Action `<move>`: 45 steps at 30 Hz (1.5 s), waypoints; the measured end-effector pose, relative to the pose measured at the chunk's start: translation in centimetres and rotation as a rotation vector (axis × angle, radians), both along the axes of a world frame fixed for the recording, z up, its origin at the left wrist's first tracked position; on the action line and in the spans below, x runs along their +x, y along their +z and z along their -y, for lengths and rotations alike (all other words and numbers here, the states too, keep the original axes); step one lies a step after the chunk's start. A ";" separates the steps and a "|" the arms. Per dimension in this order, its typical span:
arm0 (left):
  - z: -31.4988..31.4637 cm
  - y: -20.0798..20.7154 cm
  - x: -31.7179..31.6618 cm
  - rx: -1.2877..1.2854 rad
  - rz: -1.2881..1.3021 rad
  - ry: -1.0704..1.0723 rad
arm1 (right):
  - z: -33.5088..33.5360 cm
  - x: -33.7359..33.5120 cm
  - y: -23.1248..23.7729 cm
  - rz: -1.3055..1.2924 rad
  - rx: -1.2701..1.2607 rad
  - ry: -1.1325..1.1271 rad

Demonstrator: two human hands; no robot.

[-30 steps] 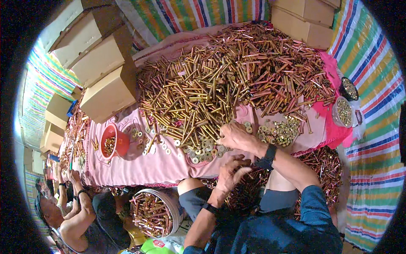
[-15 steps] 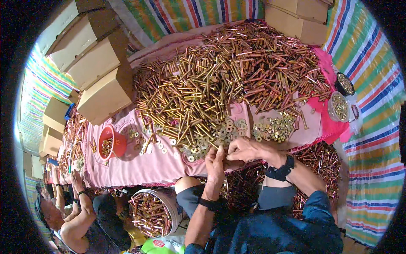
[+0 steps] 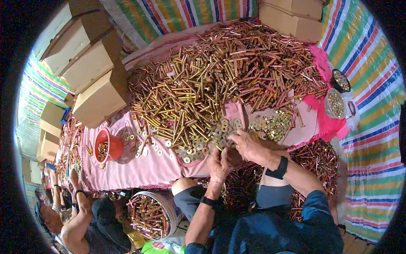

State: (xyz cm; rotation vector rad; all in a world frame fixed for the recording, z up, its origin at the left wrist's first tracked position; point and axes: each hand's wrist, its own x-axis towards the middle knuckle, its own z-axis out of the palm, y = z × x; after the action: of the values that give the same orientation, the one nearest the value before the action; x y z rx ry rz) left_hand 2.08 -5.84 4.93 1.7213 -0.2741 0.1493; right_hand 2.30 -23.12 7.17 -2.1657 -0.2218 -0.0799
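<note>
My left hand [image 3: 218, 166] is at the front edge of the pink cloth, thumb and fingers pinched on a bolt, of which only a small brassy end shows above the fingertips. Just right of it, my right hand [image 3: 250, 147] reaches over the flat washers [image 3: 224, 122], its fingers apart and the fingertips touching them. Beyond both hands lies a broad heap of long brassy bolts [image 3: 186, 101]. A pile of small nuts [image 3: 277, 125] sits to the right of my right hand.
A red bucket [image 3: 108, 144] with small metal parts stands left on the pink cloth [image 3: 139, 173]. Cardboard boxes [image 3: 101, 97] are stacked behind it. Two tubs [image 3: 335, 103] of small parts are at right. Below stands a white bucket [image 3: 154, 213] of bolts; a co-worker [image 3: 80, 216] sits at lower left.
My hands, close together before, are now apart. The right hand has moved up and forward onto the washers, while the left stays near the cloth's edge. The view has shifted slightly.
</note>
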 end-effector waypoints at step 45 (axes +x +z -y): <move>-1.2 -1.3 0.0 0.149 0.174 -0.008 | 2.2 2.8 6.9 -0.227 0.449 -0.183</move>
State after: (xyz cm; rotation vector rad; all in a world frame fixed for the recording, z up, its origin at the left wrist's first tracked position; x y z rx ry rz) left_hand 2.11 -4.62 3.60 1.8577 -0.4298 0.2792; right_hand 5.10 -25.31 14.06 -1.7239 0.1179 0.0123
